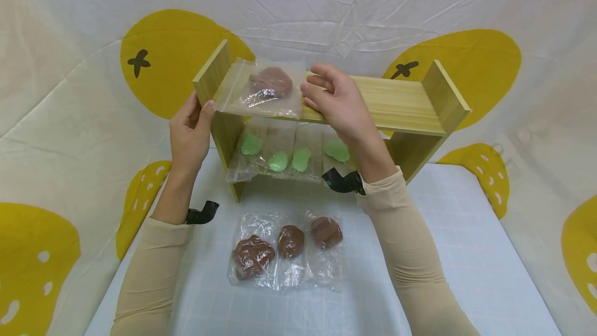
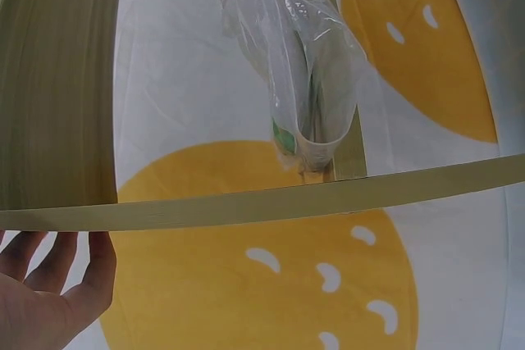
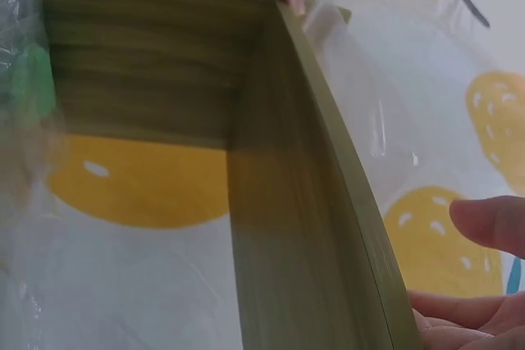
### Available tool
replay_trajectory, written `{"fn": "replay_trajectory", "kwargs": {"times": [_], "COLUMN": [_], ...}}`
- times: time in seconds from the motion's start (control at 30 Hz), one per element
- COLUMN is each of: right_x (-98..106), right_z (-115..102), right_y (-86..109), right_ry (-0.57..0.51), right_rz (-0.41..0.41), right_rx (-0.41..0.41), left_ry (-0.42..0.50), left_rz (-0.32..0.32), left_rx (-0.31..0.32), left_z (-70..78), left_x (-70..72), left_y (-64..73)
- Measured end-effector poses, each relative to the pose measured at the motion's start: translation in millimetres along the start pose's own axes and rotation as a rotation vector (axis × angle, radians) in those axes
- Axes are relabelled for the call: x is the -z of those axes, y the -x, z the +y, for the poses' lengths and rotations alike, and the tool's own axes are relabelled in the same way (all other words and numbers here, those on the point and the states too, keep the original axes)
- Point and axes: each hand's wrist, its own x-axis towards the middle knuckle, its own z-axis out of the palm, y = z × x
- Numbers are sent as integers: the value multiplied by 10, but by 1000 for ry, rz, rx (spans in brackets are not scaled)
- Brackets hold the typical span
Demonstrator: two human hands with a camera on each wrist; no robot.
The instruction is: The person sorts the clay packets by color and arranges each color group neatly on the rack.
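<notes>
My left hand (image 1: 188, 134) holds the left side panel of a small wooden shelf unit (image 1: 401, 102), its thumb at the front edge and its fingers against the outer face. On the left of the top board lies a clear zip bag (image 1: 233, 89) with a reddish-brown lump (image 1: 272, 83) inside. Just beyond that bag's right edge, over the board, my right hand (image 1: 342, 102) has its fingers loosely bent. Thumb and fingers of this hand (image 3: 492, 227) stand apart with nothing between them in the right wrist view.
Several clear bags with flat green lumps (image 1: 279, 161) line the lower board, overhanging its front. Three bags with brown lumps (image 1: 291, 241) lie side by side on the pale checked table (image 1: 261, 315). A patterned cloth (image 1: 298, 9) hangs behind the shelf.
</notes>
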Motion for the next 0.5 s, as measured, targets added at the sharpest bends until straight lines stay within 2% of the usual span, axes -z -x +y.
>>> {"fn": "replay_trajectory", "kwargs": {"times": [0.3, 0.5], "right_x": [-92, -136], "right_z": [17, 16], "right_y": [-36, -65], "right_ry": [128, 184], "right_rz": [-49, -73], "right_rx": [26, 29], "left_ry": [-18, 2], "left_rz": [0, -6], "left_rx": [-11, -30], "left_z": [-16, -188], "left_x": [-9, 29], "left_y": [-5, -53]}}
